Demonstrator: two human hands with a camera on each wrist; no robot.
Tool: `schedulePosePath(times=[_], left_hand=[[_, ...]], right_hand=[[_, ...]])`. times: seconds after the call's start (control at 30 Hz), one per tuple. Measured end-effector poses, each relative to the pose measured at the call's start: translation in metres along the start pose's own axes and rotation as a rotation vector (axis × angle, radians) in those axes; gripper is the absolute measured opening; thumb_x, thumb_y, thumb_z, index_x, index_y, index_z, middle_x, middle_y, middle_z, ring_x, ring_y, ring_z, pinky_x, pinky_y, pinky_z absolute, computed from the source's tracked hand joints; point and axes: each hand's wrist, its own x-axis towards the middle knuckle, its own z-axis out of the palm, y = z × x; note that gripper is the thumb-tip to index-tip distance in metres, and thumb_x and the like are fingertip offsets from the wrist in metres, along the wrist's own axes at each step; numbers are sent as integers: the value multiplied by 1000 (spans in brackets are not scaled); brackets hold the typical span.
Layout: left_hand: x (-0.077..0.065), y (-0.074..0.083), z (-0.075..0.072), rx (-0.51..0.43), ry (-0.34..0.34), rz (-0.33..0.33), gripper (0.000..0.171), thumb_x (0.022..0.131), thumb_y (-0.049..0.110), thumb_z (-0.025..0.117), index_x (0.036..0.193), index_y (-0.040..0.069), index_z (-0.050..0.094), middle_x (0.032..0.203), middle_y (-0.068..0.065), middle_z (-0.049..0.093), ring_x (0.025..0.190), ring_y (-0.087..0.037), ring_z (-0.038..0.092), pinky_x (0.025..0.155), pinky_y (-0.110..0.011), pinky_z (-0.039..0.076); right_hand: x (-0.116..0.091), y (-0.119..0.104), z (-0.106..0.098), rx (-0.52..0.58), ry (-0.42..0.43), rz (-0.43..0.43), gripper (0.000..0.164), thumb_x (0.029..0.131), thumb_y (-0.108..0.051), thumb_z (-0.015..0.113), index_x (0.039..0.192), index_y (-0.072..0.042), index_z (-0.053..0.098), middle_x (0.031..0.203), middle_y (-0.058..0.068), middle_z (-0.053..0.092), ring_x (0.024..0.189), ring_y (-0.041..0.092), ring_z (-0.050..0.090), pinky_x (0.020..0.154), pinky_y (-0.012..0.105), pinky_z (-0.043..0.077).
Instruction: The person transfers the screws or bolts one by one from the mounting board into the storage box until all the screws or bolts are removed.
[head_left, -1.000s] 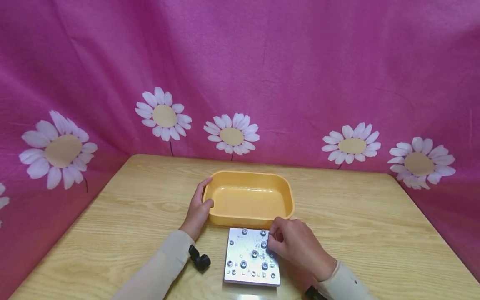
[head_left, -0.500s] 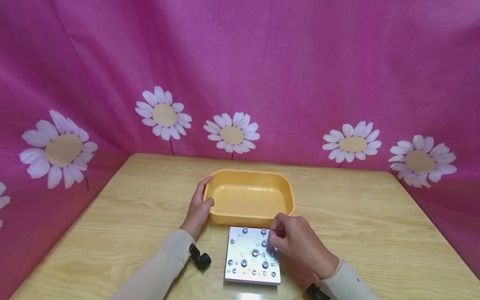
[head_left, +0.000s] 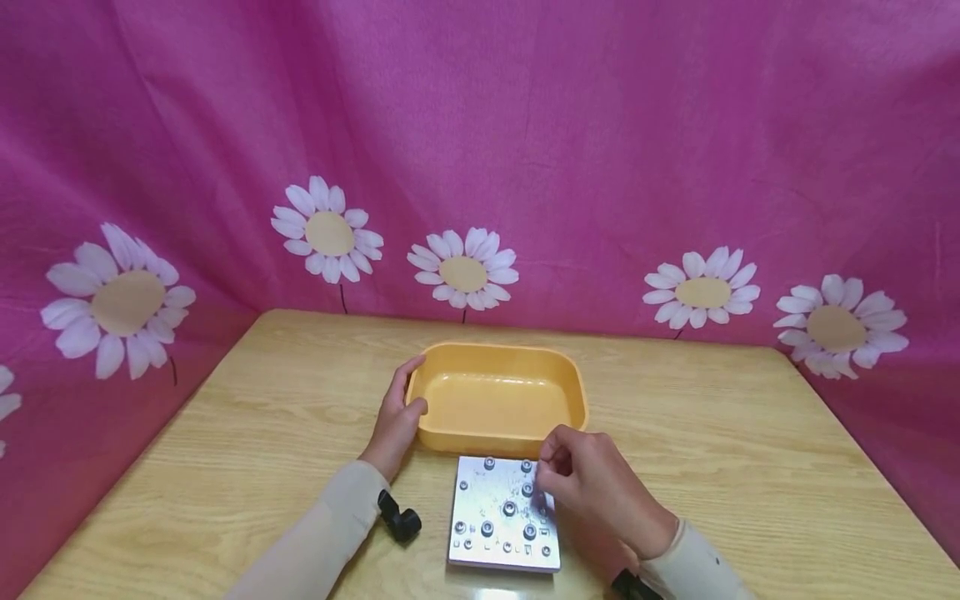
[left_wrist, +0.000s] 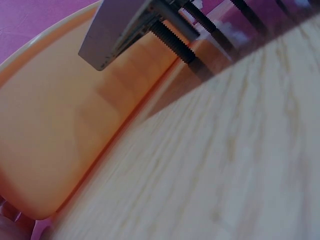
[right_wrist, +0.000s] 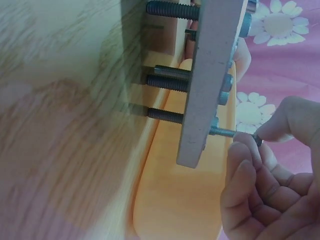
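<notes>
My left hand (head_left: 393, 421) grips the left end of a yellow plastic tray (head_left: 480, 444), thumb over the rim. In front of the tray stands a square metal plate (head_left: 480, 496) carrying several socket head bolts. The right wrist view shows the bolts' threaded shanks (right_wrist: 167, 116) sticking out below the plate, which is held off the table. At the plate's right edge, my right hand (head_left: 603, 492) pinches a thin bolt (right_wrist: 223, 132) by its head. Most of that bolt's shank shows above the plate, and its tip meets the plate's upper face.
The wooden table (head_left: 720, 450) extends to both sides of the tray. A magenta cloth (head_left: 585, 167) with white daisies surrounds it at the back and sides. A black camera mount (head_left: 401, 521) sits on the left wrist, left of the plate.
My right hand's fingers have shifted slightly at the plate's right edge, still pinching the bolt. The left hand, tray and plate have stayed in place.
</notes>
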Motion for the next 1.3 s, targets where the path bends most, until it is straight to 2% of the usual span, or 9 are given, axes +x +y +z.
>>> schedulePosePath(times=[0.27,0.47,0.63,0.83,1.3], left_hand=[[1,-1,-1,-3,9,10,67,82,1,44,143,30,38,153,6,29,138,-17,29,109,-40,31],[4,-1,2,-14,10,19,67,82,0,45,143,29,39,153,5,30,137,-18,31,109,-41,32],[0,4,1,-42,-16,19,60,89,3,43,145,24,37,155,2,28,140,-20,28,112,-41,28],[2,-3,-3,-69,-19,66,50,95,11,42,143,24,39,152,5,32,139,-17,29,113,-40,26],[1,-3,-1,-64,1,66,51,94,11,45,144,22,40,152,3,32,138,-19,32,112,-41,28]], right_hand=[[1,-3,-4,19,-3,3,12,75,-4,67,77,-14,61,65,-10,58,58,6,54,52,22,49],[6,-5,-6,35,28,-73,13,73,-4,68,75,-15,60,64,-10,56,57,5,52,49,21,47],[12,-10,-7,48,36,-103,14,72,-6,69,76,-15,60,64,-10,55,57,5,52,49,21,47],[24,-15,-8,92,45,-119,12,74,-4,66,77,-14,61,63,-8,56,55,6,51,47,21,44],[53,-20,-1,192,58,-7,7,78,-8,69,80,-12,64,68,-1,59,61,16,53,53,24,45]])
